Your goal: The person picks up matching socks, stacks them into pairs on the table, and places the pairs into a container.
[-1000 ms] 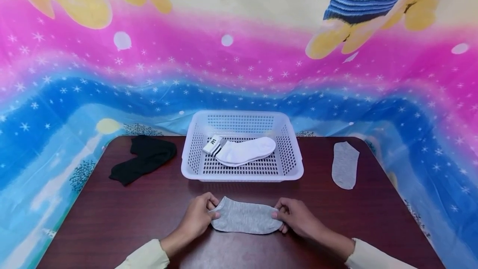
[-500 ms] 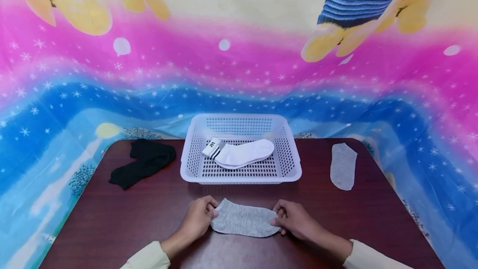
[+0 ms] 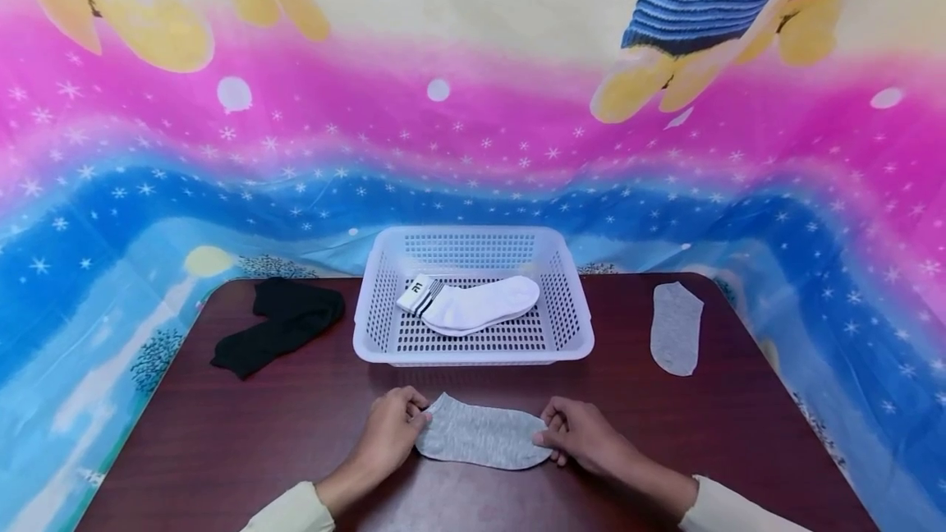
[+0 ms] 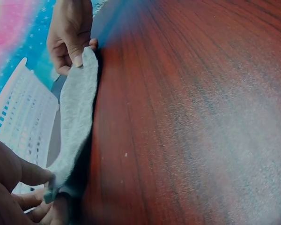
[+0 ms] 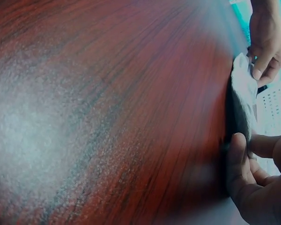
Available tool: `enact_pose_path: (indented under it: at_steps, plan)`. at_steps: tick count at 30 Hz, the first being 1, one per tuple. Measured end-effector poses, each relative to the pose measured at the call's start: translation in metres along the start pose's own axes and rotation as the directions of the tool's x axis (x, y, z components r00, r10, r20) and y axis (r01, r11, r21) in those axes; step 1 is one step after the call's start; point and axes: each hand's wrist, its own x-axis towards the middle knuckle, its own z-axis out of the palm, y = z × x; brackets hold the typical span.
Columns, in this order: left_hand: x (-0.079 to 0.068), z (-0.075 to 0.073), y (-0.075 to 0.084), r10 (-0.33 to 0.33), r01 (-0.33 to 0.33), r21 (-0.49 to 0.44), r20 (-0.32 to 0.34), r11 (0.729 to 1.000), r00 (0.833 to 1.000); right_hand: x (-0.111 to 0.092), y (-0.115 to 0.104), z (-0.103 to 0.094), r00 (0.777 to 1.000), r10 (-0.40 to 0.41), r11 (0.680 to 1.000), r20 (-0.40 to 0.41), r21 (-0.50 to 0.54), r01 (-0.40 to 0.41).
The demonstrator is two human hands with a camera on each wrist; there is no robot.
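A light grey ankle sock [image 3: 484,435] is stretched sideways between both hands in front of the basket. My left hand [image 3: 390,432] pinches its cuff end between thumb and fingers. At the toe end, my right hand [image 3: 584,433] pinches the fabric, thumb on top. In the left wrist view the sock [image 4: 79,103] hangs close over the table with a dark shadow along its lower edge. The right wrist view shows the thumb [image 5: 237,145] against the sock's near end. A second grey ankle sock [image 3: 676,329] lies flat at the right of the table.
A white perforated plastic basket [image 3: 473,355] stands at the table's middle back, holding white socks [image 3: 480,304] with black-striped cuffs. Black socks [image 3: 281,325] lie to its left. Behind the dark red-brown table [image 3: 222,450] hangs a colourful printed cloth [image 3: 480,138].
The head view has shifted slightly. Both hands keep their pinch on the grey sock, which stays in nearly the same place in front of the basket.
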Motion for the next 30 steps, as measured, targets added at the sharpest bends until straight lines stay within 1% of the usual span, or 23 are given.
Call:
enact_pose_path:
  at_steps: [4, 6, 8, 9, 12, 13, 15, 17, 19, 22, 24, 26, 27, 28, 30]
  plan:
    - [-0.001, -0.003, 0.002, -0.009, 0.010, 0.037, -0.025, 0.999, 1.000, -0.002, 0.002, -0.003, 1.000, 0.008, 1.000, -0.013, -0.012, -0.008]
    - [-0.001, -0.004, 0.004, -0.008, 0.011, 0.078, -0.030, 0.997, 1.000, -0.004, 0.003, -0.006, 0.999, 0.021, 0.999, -0.030, -0.031, -0.022]
    - [-0.002, -0.003, 0.008, 0.024, -0.018, 0.130, -0.044, 0.991, 0.999, -0.006, 0.004, -0.010, 0.998, 0.036, 0.997, -0.058, -0.069, -0.039]
    - [-0.004, -0.002, 0.011, 0.050, -0.041, 0.152, -0.050, 0.988, 0.998, -0.008, 0.004, -0.013, 0.996, 0.043, 0.994, -0.075, -0.097, -0.051]
    - [-0.012, 0.005, 0.027, 0.168, -0.159, 0.176, -0.039, 0.971, 0.985, -0.011, 0.006, -0.023, 0.987, 0.078, 0.981, -0.144, -0.164, -0.102]
    - [-0.015, 0.009, 0.034, 0.212, -0.204, 0.174, -0.028, 0.963, 0.977, -0.012, 0.006, -0.028, 0.980, 0.098, 0.974, -0.172, -0.186, -0.130]
    - [-0.020, 0.016, 0.050, 0.284, -0.284, 0.148, 0.019, 0.947, 0.959, -0.013, 0.008, -0.038, 0.965, 0.129, 0.958, -0.228, -0.224, -0.180]
    - [-0.020, 0.024, 0.070, 0.338, -0.343, 0.120, 0.066, 0.932, 0.939, -0.013, 0.010, -0.053, 0.949, 0.149, 0.942, -0.279, -0.253, -0.222]
    - [-0.013, 0.034, 0.093, 0.369, -0.382, 0.107, 0.117, 0.918, 0.922, -0.012, 0.014, -0.072, 0.935, 0.146, 0.924, -0.325, -0.294, -0.246]
    - [0.004, 0.049, 0.136, 0.413, -0.444, 0.134, 0.204, 0.886, 0.887, -0.011, 0.021, -0.104, 0.918, 0.102, 0.892, -0.385, -0.374, -0.255]
    - [0.018, 0.061, 0.167, 0.426, -0.481, 0.164, 0.285, 0.861, 0.859, -0.011, 0.027, -0.124, 0.901, 0.058, 0.870, -0.429, -0.421, -0.256]
    - [0.030, 0.074, 0.195, 0.435, -0.526, 0.200, 0.366, 0.826, 0.823, -0.011, 0.034, -0.141, 0.883, 0.026, 0.847, -0.468, -0.459, -0.269]
    - [0.036, 0.082, 0.209, 0.432, -0.541, 0.212, 0.403, 0.814, 0.807, -0.012, 0.037, -0.149, 0.875, 0.017, 0.842, -0.484, -0.465, -0.274]
    - [0.041, 0.090, 0.221, 0.420, -0.548, 0.222, 0.439, 0.806, 0.795, -0.012, 0.040, -0.156, 0.866, 0.010, 0.835, -0.500, -0.472, -0.282]
    - [0.050, 0.108, 0.240, 0.392, -0.554, 0.226, 0.502, 0.801, 0.771, -0.012, 0.047, -0.168, 0.850, 0.013, 0.824, -0.526, -0.476, -0.307]
